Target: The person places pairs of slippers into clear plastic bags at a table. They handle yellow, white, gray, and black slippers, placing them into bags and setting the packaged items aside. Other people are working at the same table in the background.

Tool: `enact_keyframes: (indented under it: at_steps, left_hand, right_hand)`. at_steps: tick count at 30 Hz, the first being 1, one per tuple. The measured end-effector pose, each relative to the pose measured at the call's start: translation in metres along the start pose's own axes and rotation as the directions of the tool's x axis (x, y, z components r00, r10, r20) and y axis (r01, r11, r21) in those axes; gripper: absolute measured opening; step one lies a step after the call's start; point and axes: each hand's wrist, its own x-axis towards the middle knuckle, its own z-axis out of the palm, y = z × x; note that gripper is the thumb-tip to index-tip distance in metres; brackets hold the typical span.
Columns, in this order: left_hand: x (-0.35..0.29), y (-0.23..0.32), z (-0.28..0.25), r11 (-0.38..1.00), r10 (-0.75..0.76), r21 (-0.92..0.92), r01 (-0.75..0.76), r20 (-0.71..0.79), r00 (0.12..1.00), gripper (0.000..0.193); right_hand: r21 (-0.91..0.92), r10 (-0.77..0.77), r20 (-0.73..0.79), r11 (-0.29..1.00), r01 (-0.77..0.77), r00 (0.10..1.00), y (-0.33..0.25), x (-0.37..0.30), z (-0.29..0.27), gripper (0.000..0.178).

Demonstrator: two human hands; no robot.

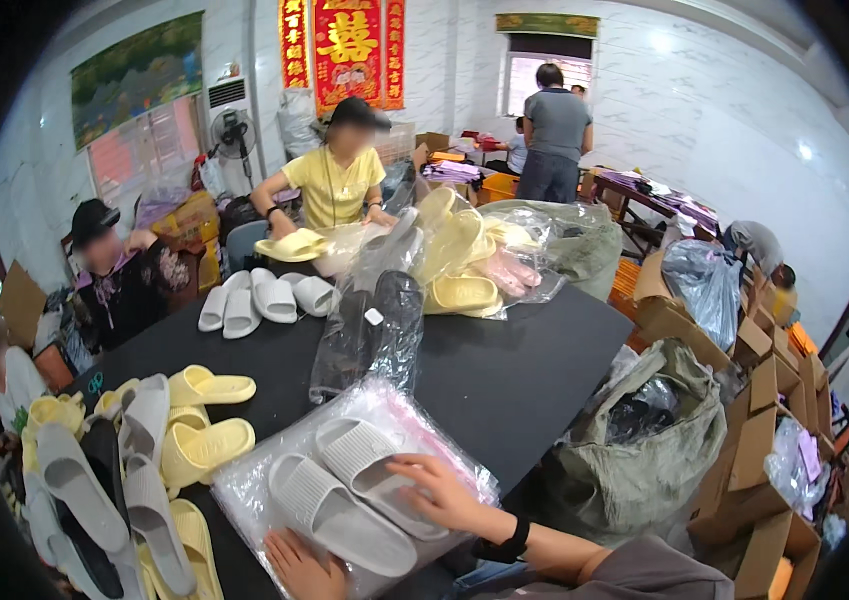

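Observation:
A pair of grey slide slippers (344, 515) lies side by side on a stack of clear plastic bags (244, 478) at the near edge of the black table (504, 370). My right hand (444, 492) rests over the right slipper, its fingers stretched out and touching near the strap. Flat on the bags, against the left slipper's near side, lies my left hand (306, 566) with fingers extended. Just beyond the stack is a clear bag with black slippers (396, 318). A pile of grey, yellow and black slippers (149, 505) stands to the left.
Across the table, a person in yellow (336, 185) handles a yellow slipper (289, 246). Grey slippers (241, 305) and bagged yellow and pink ones (464, 292) lie at the far side. A woven sack (644, 470) and cardboard boxes (744, 480) stand on the right.

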Motion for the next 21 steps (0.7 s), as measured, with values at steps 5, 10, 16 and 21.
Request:
enact_keyframes:
  at_steps: [5, 10, 16, 21]
  left_hand:
    - [0.0, -0.002, 0.0, 0.999, 0.019, 0.047, -0.022, 0.073, 0.997, 0.073]
    - [-0.002, -0.007, 0.009, 1.0, 0.02, -0.007, -0.02, -0.056, 0.998, 0.067]
    - [-0.018, 0.01, -0.031, 0.912, -0.036, -0.408, -0.027, -0.145, 0.989, 0.052]
    - [-0.009, 0.063, -0.05, 0.821, 0.186, -0.554, -0.139, 0.028, 0.982, 0.05]
  right_hand:
    - [0.451, 0.516, 0.082, 0.744, -0.494, 0.852, 0.039, -0.022, -0.003, 0.044]
    - [0.144, 0.286, 0.118, 0.943, -0.302, 0.951, 0.059, -0.025, 0.0, 0.047]
    - [0.072, 0.255, 0.09, 0.962, -0.262, 0.963, 0.069, -0.034, 0.011, 0.045]
    - [0.036, 0.221, 0.09, 0.974, -0.225, 0.971, 0.07, -0.034, 0.009, 0.045]
